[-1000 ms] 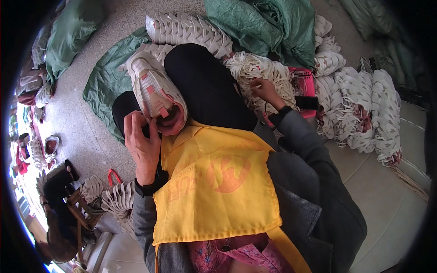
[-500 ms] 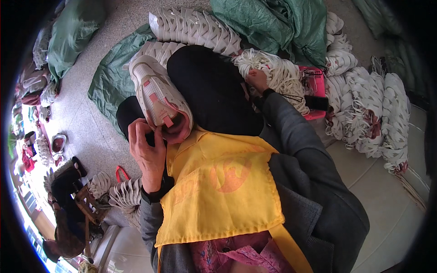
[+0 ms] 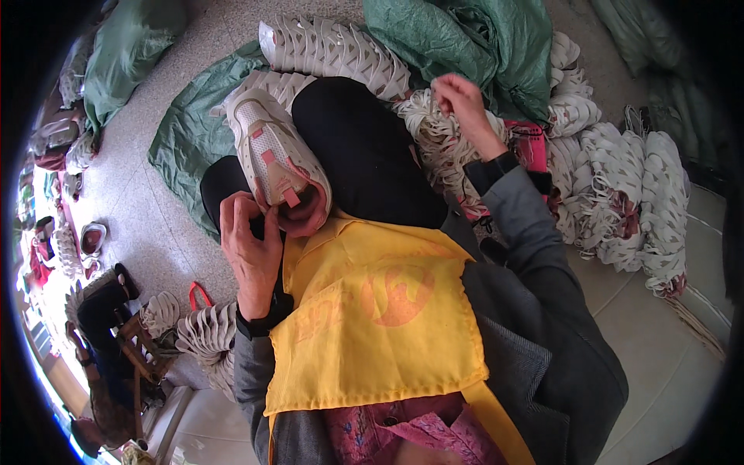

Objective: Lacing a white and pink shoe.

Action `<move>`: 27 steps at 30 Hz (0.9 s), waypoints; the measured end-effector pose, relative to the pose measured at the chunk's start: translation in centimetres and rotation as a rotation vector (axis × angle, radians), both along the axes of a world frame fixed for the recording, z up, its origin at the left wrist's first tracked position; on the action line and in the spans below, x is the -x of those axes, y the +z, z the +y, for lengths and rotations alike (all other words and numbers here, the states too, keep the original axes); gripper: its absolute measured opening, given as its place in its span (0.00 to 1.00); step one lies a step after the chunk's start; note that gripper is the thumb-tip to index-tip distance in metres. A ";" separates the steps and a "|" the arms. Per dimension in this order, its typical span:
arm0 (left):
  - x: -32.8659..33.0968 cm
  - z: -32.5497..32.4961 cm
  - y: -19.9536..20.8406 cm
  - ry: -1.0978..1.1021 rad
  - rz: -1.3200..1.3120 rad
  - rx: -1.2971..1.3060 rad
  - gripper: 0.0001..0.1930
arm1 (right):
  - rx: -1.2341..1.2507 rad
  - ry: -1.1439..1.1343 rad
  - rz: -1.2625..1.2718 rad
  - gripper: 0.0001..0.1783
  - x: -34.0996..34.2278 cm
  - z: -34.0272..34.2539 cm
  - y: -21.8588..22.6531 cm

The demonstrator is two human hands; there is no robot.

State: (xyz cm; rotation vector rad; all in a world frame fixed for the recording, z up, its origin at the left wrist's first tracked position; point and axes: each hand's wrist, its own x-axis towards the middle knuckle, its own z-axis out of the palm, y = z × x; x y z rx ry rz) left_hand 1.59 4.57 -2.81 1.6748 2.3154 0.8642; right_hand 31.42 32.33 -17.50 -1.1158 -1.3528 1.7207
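Observation:
A white sneaker (image 3: 273, 151) with pink tabs and a pink lining rests tilted on my lap, its toe pointing away from me. My left hand (image 3: 252, 244) pinches the rim of its opening on the left side. Over a heap of white shoelaces (image 3: 442, 143), to the right of my knee, my right hand (image 3: 465, 105) is raised with its fingers curled together. Whatever those fingers hold, if anything, is too small to make out.
Stacked pale shoe uppers (image 3: 333, 54) lie beyond my knees on green sheeting (image 3: 190, 132). Bundles of white laced shoe parts (image 3: 616, 186) stand on the right, near a pink basket (image 3: 531, 143). Another person (image 3: 105, 372) sits at the far left.
My right hand has risen out of the shoelace heap and moved up and to the right. My left hand keeps its hold on the sneaker, which has barely moved.

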 end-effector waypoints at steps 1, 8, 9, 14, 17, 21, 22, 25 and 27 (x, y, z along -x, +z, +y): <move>0.2 -0.2 -0.1 -0.005 -0.009 -0.001 0.10 | -0.057 0.046 0.047 0.08 0.9 -0.1 3.4; 0.1 0.1 1.4 -0.054 -0.069 -0.126 0.09 | -0.416 0.259 0.006 0.08 7.1 -5.1 17.1; -0.1 0.3 2.1 -0.096 -0.092 -0.171 0.09 | -0.517 0.300 -0.037 0.07 8.2 -6.5 17.5; -2.6 1.1 4.9 -0.257 -0.699 -0.213 0.08 | -0.787 0.610 0.035 0.05 11.3 -12.7 17.2; -2.3 0.7 4.8 -0.275 -0.989 0.024 0.05 | -0.708 0.692 0.002 0.04 11.5 -13.7 18.5; -0.8 0.6 3.3 -0.287 -1.021 0.093 0.03 | -0.770 0.597 -0.056 0.03 10.4 -12.4 19.5; -0.4 0.3 3.4 -0.276 -1.005 0.089 0.03 | -0.776 0.573 -0.087 0.03 9.9 -11.8 19.4; 0.9 0.0 3.5 -0.264 -0.939 0.071 0.04 | -0.674 0.453 -0.219 0.03 8.1 -9.5 18.1; 1.8 -0.4 3.9 -0.248 -0.878 0.094 0.06 | -0.685 0.334 -0.298 0.03 6.9 -7.3 17.6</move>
